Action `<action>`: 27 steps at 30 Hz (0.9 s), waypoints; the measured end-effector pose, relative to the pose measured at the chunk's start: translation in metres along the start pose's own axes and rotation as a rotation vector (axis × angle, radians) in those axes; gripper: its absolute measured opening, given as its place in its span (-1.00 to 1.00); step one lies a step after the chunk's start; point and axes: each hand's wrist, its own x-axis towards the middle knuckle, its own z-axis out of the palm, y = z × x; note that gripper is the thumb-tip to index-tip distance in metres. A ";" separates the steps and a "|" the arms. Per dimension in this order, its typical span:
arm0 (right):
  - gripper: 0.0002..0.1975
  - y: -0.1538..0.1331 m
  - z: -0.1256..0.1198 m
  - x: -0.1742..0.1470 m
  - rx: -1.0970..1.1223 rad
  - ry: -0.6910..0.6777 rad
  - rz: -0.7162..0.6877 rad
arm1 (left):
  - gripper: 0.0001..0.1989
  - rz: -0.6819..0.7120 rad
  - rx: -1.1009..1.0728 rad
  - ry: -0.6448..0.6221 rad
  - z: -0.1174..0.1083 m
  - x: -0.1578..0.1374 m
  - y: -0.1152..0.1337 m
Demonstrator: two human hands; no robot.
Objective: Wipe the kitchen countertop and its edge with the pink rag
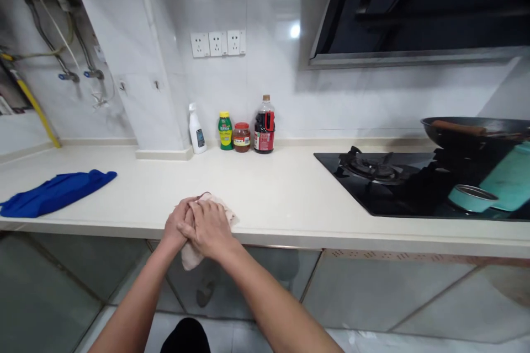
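Note:
A pale pinkish cloth (191,257) lies bunched at the front edge of the counter, part of it hanging over. My left hand (178,225) is closed on the cloth's left side. Pressed close beside it, my right hand (210,227) lies over the cloth with its fingers bent round it, and its thumb rests against the left hand. A corner of the cloth sticks out to the right of the right hand. The fingertips of the left hand are partly hidden.
On the white counter (290,193) a blue cloth (58,193) lies at left. Along the wall stand a white spray bottle (197,131), a green bottle (225,132), a red-lidded jar (242,138) and a dark sauce bottle (265,129). At right are a gas stove (372,171), a wok (455,132) and a turquoise container (509,179).

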 end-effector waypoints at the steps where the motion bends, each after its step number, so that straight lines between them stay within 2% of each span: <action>1: -0.43 0.006 0.009 0.003 -0.041 -0.020 -0.001 | -0.69 0.004 0.010 0.004 -0.007 0.003 -0.005; 4: -0.34 0.013 0.026 0.003 -0.125 -0.031 -0.008 | -0.62 -0.022 0.052 0.025 -0.031 0.016 -0.021; 7: -0.23 0.010 0.031 0.002 -0.167 -0.055 0.004 | -0.60 -0.079 0.145 0.059 -0.048 0.031 -0.033; 9: -0.21 0.008 0.032 0.003 -0.172 -0.069 0.007 | -0.64 -0.101 0.217 0.066 -0.051 0.040 -0.038; 12: -0.30 0.007 0.027 0.000 -0.174 -0.076 -0.021 | -0.67 -0.123 0.319 0.067 -0.049 0.045 -0.041; 16: -0.37 0.026 0.007 -0.023 -0.198 -0.067 -0.035 | -0.64 -0.165 0.413 0.078 -0.048 0.040 -0.039; 20: -0.27 0.078 -0.032 -0.071 -0.272 -0.040 0.046 | -0.60 -0.167 0.449 0.049 -0.050 0.037 -0.038; 27: -0.23 0.211 -0.127 -0.193 -0.687 0.043 0.273 | -0.57 -0.171 0.475 0.035 -0.050 0.038 -0.037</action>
